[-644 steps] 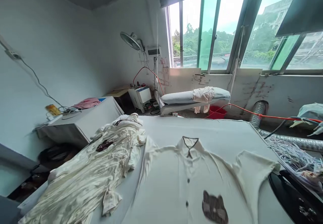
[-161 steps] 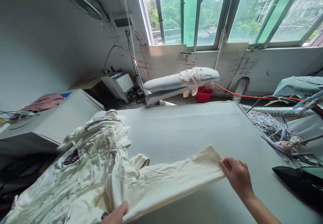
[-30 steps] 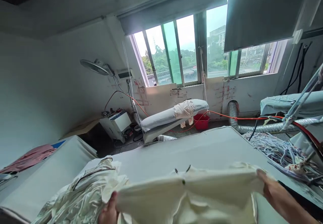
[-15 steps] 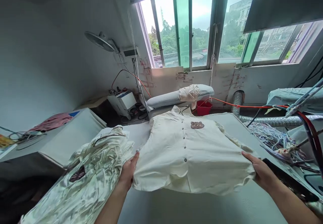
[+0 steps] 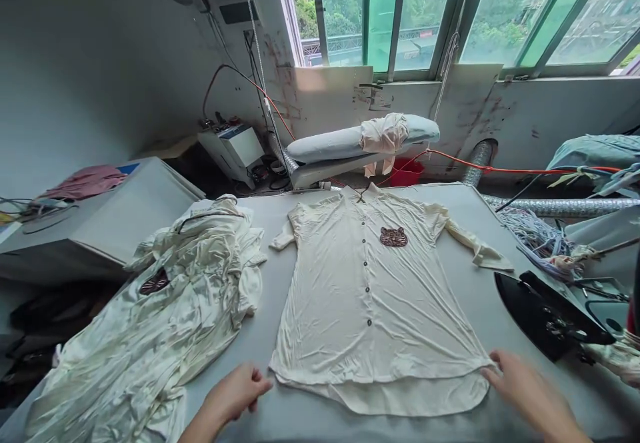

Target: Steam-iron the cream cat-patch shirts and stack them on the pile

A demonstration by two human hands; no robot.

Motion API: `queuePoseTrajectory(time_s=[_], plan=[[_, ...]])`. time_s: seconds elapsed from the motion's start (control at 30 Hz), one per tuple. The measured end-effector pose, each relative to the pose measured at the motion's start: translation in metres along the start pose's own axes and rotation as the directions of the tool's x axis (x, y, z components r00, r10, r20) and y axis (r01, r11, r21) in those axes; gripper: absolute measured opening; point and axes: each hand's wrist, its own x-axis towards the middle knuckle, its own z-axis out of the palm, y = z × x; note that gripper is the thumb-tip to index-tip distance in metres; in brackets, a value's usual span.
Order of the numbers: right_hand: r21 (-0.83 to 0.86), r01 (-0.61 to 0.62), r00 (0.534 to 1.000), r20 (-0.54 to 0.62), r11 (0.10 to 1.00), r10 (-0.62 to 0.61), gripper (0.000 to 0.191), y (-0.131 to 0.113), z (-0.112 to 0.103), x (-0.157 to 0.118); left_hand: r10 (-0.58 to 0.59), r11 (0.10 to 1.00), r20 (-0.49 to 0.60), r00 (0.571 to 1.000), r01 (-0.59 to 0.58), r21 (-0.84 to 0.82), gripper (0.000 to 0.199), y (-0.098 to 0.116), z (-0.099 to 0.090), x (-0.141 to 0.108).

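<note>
A cream button-up shirt lies spread, front up, on the pale padded table, its collar away from me and its hem towards me. Dark buttons run down its middle, and a brown animal-face patch sits on the chest. My left hand is closed in a pinch at the shirt's lower left corner; the fingertips only just meet the edge. At the lower right corner, my right hand pinches the hem between thumb and fingers. Beside my left arm, more crumpled cream garments lie in a heap.
A black iron rests right of the shirt. Behind the table stand a padded sleeve arm with cloth tied round it and a red bucket. An orange hose crosses at the right, above a bundle of cords.
The shirt, held up stretched between both hands before, now lies flat on the table with its sleeves out to the sides. Both hands have come down with the hem. My view has tilted downward.
</note>
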Motion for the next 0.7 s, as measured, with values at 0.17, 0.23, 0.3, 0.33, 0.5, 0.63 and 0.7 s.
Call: queuePoseTrajectory(time_s=[0.17,0.23,0.3,0.33,0.5,0.63,0.7], plan=[[-0.042,0.656,0.754,0.086,0.754,-0.651,0.042,-0.136,0.051,-0.036,0.583,0.812,-0.230,0.779,-0.570,0.125,0.026,0.103,0.080,-0.025],[-0.038,0.658,0.749,0.128,0.752,-0.650,0.030,-0.167,0.075,-0.045,0.629,0.777,-0.218,0.746,-0.596,0.205,0.035,0.124,0.117,-0.023],[0.020,0.594,0.794,0.143,0.804,-0.591,0.022,-0.181,0.090,-0.051,0.546,0.838,-0.236,0.804,-0.526,0.146,0.025,0.126,0.137,-0.016],[0.075,0.578,0.797,0.162,0.812,-0.582,0.023,-0.184,0.092,-0.052,0.504,0.862,-0.223,0.834,-0.500,0.078,0.027,0.123,0.139,-0.012],[0.303,0.610,0.672,0.292,0.733,-0.680,0.008,-0.174,0.060,-0.041,0.531,0.847,-0.072,0.844,-0.531,0.030,0.028,0.109,0.123,-0.008],[0.151,0.384,0.920,0.024,0.911,-0.392,0.032,-0.108,0.025,-0.019,0.498,0.861,-0.078,0.864,-0.482,0.161,0.022,0.112,0.126,-0.020],[0.143,0.287,0.952,0.069,0.947,-0.299,0.035,-0.066,0.008,-0.008,0.464,0.871,-0.073,0.883,-0.440,0.216,0.020,0.113,0.127,-0.026]])
